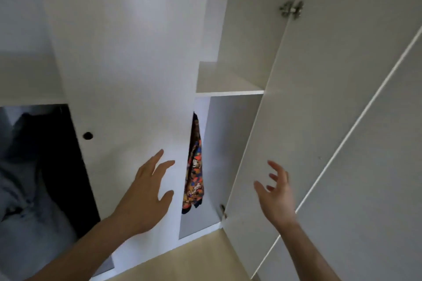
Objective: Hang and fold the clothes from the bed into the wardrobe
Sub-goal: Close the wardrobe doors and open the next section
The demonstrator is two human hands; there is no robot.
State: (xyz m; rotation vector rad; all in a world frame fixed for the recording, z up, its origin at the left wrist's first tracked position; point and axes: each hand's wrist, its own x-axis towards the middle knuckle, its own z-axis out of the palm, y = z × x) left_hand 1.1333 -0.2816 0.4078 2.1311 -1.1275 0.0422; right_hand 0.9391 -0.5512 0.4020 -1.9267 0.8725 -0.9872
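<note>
both my hands are spread and hold nothing, and the patterned garment (pixel 193 166) hangs lengthwise in the wardrobe (pixel 228 92) gap between them, nearer my left hand (pixel 148 191) than my right hand (pixel 277 196).

White wardrobe (pixel 127 57), bare inner shelf (pixel 225 85), patterned garment (pixel 194 166) hanging below
</note>
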